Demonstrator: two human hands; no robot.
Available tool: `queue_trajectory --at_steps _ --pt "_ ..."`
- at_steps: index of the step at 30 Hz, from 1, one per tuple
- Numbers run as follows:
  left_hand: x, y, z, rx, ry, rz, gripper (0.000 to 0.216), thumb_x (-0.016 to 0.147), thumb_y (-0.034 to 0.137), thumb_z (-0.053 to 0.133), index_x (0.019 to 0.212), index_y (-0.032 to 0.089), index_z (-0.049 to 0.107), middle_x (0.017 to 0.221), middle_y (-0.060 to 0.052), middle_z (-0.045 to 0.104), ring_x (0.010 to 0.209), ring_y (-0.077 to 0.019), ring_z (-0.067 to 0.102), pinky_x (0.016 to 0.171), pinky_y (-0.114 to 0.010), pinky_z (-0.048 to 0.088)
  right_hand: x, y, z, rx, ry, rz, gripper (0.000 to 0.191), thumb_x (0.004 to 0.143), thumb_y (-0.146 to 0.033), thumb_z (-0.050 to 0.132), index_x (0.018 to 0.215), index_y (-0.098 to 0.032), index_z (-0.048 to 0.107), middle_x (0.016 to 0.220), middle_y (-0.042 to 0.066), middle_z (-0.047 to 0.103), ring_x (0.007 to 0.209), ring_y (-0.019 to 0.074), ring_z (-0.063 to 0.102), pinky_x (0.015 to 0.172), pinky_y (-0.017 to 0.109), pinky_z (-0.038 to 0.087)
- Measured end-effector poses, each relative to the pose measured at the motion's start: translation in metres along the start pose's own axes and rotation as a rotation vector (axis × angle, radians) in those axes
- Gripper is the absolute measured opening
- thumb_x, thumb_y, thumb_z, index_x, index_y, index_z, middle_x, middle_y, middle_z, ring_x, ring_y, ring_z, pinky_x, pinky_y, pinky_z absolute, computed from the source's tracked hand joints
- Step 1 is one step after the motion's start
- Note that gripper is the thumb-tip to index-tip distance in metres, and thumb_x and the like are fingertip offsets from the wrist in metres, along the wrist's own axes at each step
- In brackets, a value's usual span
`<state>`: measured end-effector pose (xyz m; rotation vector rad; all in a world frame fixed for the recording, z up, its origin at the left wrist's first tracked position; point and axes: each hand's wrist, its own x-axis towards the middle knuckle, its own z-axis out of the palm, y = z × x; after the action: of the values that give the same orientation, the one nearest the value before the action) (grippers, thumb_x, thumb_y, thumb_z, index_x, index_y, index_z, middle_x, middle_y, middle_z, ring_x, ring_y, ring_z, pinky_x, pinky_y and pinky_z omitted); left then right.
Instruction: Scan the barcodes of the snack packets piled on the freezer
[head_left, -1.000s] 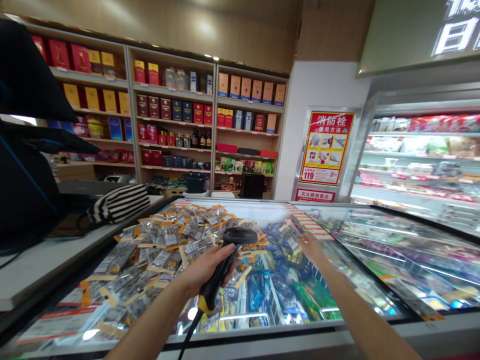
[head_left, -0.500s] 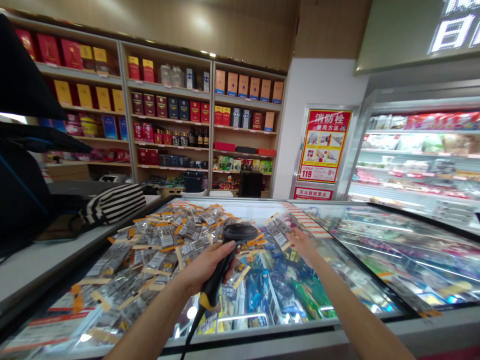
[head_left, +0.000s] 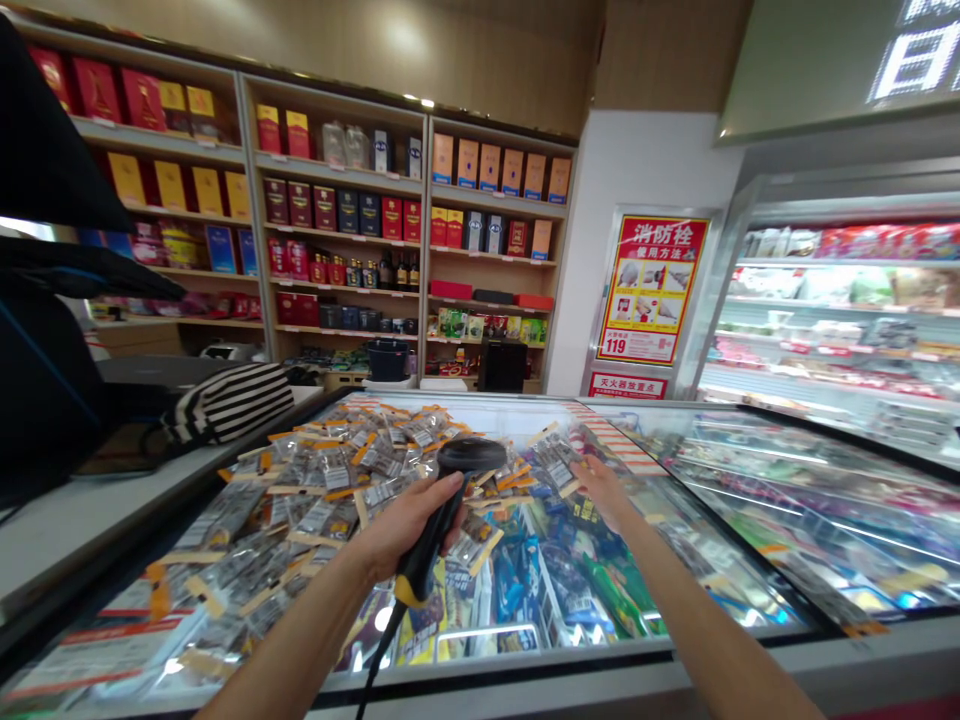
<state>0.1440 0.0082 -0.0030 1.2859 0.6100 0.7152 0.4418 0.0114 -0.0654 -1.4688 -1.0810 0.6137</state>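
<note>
The left hand (head_left: 405,522) has its grip wrapped round the handle of a black scanner (head_left: 437,527), thumb along the top near the head and fingers curled beneath. The scanner slants, its broad head up and away from the person, and a black cord (head_left: 379,655) runs from its yellow-trimmed lower end. The right hand (head_left: 604,490) has a narrow grip, pinching 1 clear packet (head_left: 556,460) by its near right edge. That packet is to the right of the scanner's head, near it but apart, with printed text facing up; whether it touches the glass below cannot be told.

Both hands are over a chest freezer with a glass top (head_left: 499,412). On the glass, mostly left of the scanner, lies a wide loose heap of similar packets (head_left: 330,470) with orange and tan ends. Through the glass show blue packs (head_left: 514,580) and, farther right, a green pack (head_left: 611,590). A red-and-white striped band (head_left: 611,440) crosses the glass just beyond the right hand.

At the left, a black-and-white striped bag (head_left: 232,405) rests on a pale bench (head_left: 45,560). Behind stand shelves of boxes, including a top row of 6 orange boxes (head_left: 490,168), and a red poster (head_left: 651,290) marked 119.
</note>
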Motion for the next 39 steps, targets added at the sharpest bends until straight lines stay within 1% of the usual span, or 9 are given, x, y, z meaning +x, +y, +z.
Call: queue_trajectory --at_steps 3,7,11,15,19,25,29,33,39 --pt "-0.001 0.003 -0.004 -0.038 0.062 -0.001 0.03 0.069 0.045 0.05 0.067 0.015 0.047 0.054 0.002 0.052 0.039 -0.0066 0.045 0.038 -0.019 0.034 0.006 -0.007 0.013 -0.096 0.073 -0.031 0.037 0.067 -0.045 0.044 0.089 -0.016 0.052 0.072 0.004 0.061 0.067 0.017 0.055 0.06 0.027 0.042" --pt "-0.004 0.004 -0.008 -0.058 0.094 -0.004 0.029 0.068 0.045 0.051 0.069 0.015 0.048 0.054 0.003 0.052 0.038 -0.0063 0.044 0.037 -0.019 0.034 0.013 -0.02 0.046 -0.452 0.2 -0.102 0.035 0.072 -0.037 0.04 0.096 -0.016 0.056 0.086 0.009 0.062 0.081 0.0203 0.055 0.072 0.03 0.041" --pt "-0.006 0.003 -0.01 -0.027 0.094 -0.012 0.031 0.07 0.045 0.048 0.067 0.015 0.048 0.052 0.002 0.052 0.038 -0.0062 0.044 0.037 -0.018 0.035 0.009 -0.029 0.083 -0.716 0.121 -0.073 0.039 0.077 -0.034 0.035 0.109 -0.018 0.051 0.109 0.012 0.052 0.105 0.0256 0.044 0.086 0.039 0.032" --pt "-0.008 0.005 -0.009 -0.026 0.117 -0.021 0.03 0.07 0.044 0.049 0.068 0.015 0.047 0.051 0.002 0.052 0.038 -0.0065 0.044 0.037 -0.018 0.035 0.002 -0.028 0.101 -0.731 0.002 -0.093 0.049 0.08 -0.046 0.022 0.12 -0.022 0.04 0.132 0.01 0.028 0.117 0.0297 0.028 0.088 0.049 0.027" --pt "-0.007 0.005 -0.007 -0.012 0.119 -0.045 0.03 0.069 0.045 0.05 0.067 0.015 0.048 0.051 0.002 0.052 0.038 -0.0068 0.044 0.037 -0.019 0.035 0.0 -0.02 0.076 -0.732 0.059 -0.043 0.058 0.081 -0.047 0.016 0.126 -0.014 0.029 0.134 0.014 0.023 0.12 0.028 0.023 0.091 0.047 0.025" --pt "0.002 -0.004 0.005 -0.024 0.028 -0.046 0.03 0.069 0.045 0.049 0.067 0.015 0.049 0.054 0.002 0.053 0.039 -0.0065 0.044 0.038 -0.019 0.035 -0.023 0.013 -0.025 -1.009 0.242 0.073 0.054 0.079 -0.045 0.022 0.125 -0.017 0.03 0.132 0.012 0.026 0.121 0.0282 0.02 0.09 0.054 0.022" --pt "0.008 -0.01 0.015 -0.007 -0.049 -0.043 0.032 0.07 0.046 0.048 0.063 0.014 0.05 0.054 0.001 0.053 0.039 -0.0067 0.044 0.038 -0.019 0.034 -0.05 0.038 -0.075 -1.185 0.231 0.176 0.052 0.078 -0.046 0.025 0.12 -0.018 0.037 0.131 0.012 0.027 0.121 0.0313 0.018 0.088 0.059 0.02" --pt "0.012 -0.012 0.024 0.011 -0.07 -0.066 0.034 0.069 0.046 0.049 0.058 0.014 0.048 0.054 0.0 0.053 0.039 -0.0069 0.044 0.038 -0.02 0.035 -0.061 0.05 -0.082 -1.186 0.158 0.238 0.047 0.079 -0.042 0.025 0.117 -0.019 0.04 0.127 0.013 0.034 0.116 0.0318 0.028 0.083 0.058 0.025" --pt "0.011 -0.01 0.029 0.03 -0.061 -0.07 0.034 0.069 0.046 0.048 0.06 0.014 0.048 0.05 0.001 0.051 0.037 -0.0064 0.043 0.037 -0.019 0.033 -0.034 0.042 -0.047 -1.093 0.102 0.053 0.047 0.08 -0.034 0.028 0.122 -0.014 0.035 0.128 0.013 0.035 0.118 0.0234 0.03 0.091 0.041 0.028"
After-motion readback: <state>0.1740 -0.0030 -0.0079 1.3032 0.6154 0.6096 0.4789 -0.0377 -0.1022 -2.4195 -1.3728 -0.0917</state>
